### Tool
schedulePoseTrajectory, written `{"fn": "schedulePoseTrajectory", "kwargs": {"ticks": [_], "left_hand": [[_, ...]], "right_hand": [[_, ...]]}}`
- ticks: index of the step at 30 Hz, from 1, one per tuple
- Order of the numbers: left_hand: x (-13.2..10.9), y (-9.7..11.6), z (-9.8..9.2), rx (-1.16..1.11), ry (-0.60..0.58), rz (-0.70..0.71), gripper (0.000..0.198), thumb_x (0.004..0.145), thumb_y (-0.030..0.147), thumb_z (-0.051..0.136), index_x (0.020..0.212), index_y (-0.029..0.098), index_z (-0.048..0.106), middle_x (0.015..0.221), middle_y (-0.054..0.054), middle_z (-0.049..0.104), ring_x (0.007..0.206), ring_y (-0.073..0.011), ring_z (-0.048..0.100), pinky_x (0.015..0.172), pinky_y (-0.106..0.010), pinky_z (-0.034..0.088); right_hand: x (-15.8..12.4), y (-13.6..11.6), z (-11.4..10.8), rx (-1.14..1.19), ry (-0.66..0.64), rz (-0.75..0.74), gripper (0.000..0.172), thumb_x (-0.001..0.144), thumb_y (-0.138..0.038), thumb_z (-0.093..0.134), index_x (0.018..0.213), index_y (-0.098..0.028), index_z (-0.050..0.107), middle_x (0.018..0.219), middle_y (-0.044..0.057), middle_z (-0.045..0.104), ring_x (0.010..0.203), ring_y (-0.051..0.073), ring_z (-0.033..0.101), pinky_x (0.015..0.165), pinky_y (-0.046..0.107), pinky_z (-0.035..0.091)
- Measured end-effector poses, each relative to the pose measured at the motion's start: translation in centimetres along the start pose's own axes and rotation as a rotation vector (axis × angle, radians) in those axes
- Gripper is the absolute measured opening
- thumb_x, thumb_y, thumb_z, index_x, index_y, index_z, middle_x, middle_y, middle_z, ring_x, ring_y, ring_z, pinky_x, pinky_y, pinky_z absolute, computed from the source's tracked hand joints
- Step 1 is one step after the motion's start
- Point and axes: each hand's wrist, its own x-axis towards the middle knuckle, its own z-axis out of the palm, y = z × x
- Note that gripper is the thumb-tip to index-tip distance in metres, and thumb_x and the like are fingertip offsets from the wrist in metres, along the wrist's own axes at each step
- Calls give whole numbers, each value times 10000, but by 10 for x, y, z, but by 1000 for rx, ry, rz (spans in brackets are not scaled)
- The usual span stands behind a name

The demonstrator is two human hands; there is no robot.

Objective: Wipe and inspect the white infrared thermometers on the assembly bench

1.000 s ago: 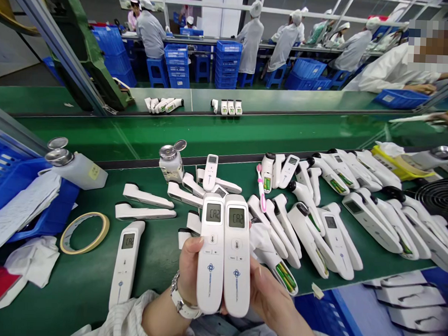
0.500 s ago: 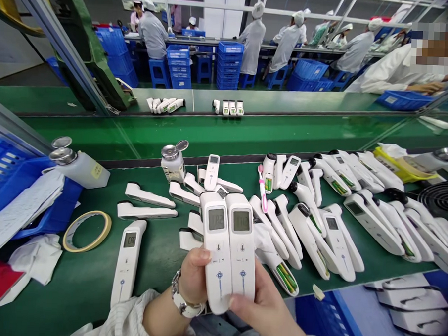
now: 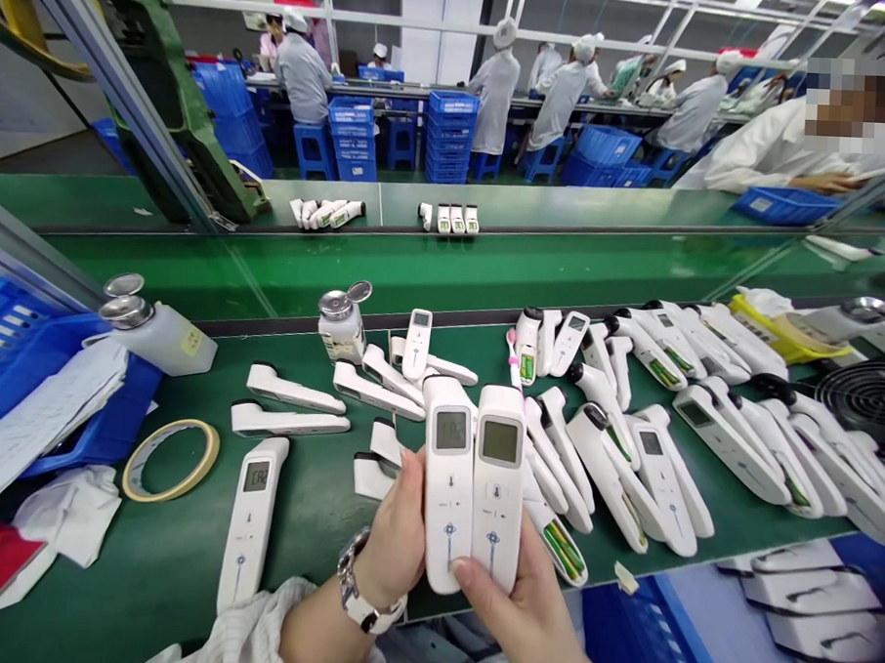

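Observation:
Two white infrared thermometers stand side by side, screens facing me. My left hand [image 3: 396, 535] is closed along the edge of the left thermometer [image 3: 447, 508], its thumb up beside it and its other fingers hidden behind. Around the right thermometer [image 3: 496, 510] my right hand [image 3: 525, 604] is wrapped, thumb at the lower ends of the pair. Faint characters show on the left screen; the right screen looks blank. Another thermometer [image 3: 250, 519] lies left of my hands, its display lit. Beyond my hands lie more thermometers [image 3: 377, 392], and to the right several with batteries exposed [image 3: 565, 547].
A tape roll [image 3: 206, 458], a white pump bottle [image 3: 167, 339] and a blue basket [image 3: 128, 401] with papers are at left. Another pump bottle [image 3: 341, 332] stands at the bench's back. A pink-and-white toothbrush [image 3: 513, 354] lies among the thermometers. A co-worker [image 3: 765, 155] sits across the line.
Both thermometers have shifted slightly right, their tops tilting a little apart. My left thumb has come off the left one's front to its side. The right screen's characters have disappeared.

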Motion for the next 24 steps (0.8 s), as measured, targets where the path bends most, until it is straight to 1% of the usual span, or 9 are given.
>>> {"fn": "schedulePoseTrajectory", "kwargs": {"ticks": [2,4,7,10,15,18,19,21,24], "left_hand": [[1,2,3,-58,-16,-66,617,793,647,339,947,136,648,888,-97,685,932,-252,595,882,-373,433],[2,4,6,-180,-74,-91,617,768,662,380,967,143,648,851,-89,694,914,-266,606,883,-397,434],[3,5,9,-327,-135,-68,548,770,625,434,979,169,653,859,-72,705,940,-273,607,899,-404,427],[4,6,10,-397,-171,-83,481,832,542,400,990,170,661,929,-69,703,983,-262,597,923,-389,412],[3,6,8,-404,-166,-81,463,860,490,381,1008,143,651,944,-90,696,1019,-264,581,946,-387,395],[3,4,6,-304,-111,-46,447,856,489,402,1025,140,626,973,-96,683,960,-254,603,913,-382,419],[3,3,6,-256,-81,-24,422,855,473,421,1028,142,618,971,-93,681,932,-246,612,889,-377,435],[5,4,7,-187,-32,14,363,852,430,459,1027,146,603,960,-86,678,901,-234,616,837,-360,462],[7,8,12,-206,18,31,290,866,377,454,971,146,594,885,-71,675,825,-196,618,753,-314,485]], "right_hand": [[-1,-1,3,18,30,7,393,807,-275,631,1172,-312,489,1087,4,649,982,154,614,841,230,510],[-1,0,3,7,39,7,404,803,-278,636,1177,-307,487,1086,6,647,987,155,611,849,231,507],[-1,5,-2,-48,15,-7,409,821,-262,612,1199,-316,466,1119,8,632,1013,157,599,872,238,497],[0,9,-7,-111,-32,-38,428,844,-225,577,1224,-352,428,1163,-8,608,1050,146,581,890,234,487],[1,9,-7,-120,-58,-78,440,858,-208,550,1238,-373,402,1172,-20,603,1049,139,585,883,228,493],[2,10,-9,-249,-58,-118,468,869,-218,528,1286,-345,358,1195,6,590,1076,162,570,894,252,493],[2,11,-10,-322,-46,-130,508,872,-224,522,1323,-331,315,1236,18,563,1131,176,532,924,271,475],[2,14,-14,-474,-6,-166,583,886,-240,494,1390,-299,208,1349,34,460,1263,201,392,1006,317,405],[0,18,-16,-598,53,-227,592,925,-274,401,1430,-276,93,1460,5,287,1359,201,175,1076,348,306]]}}
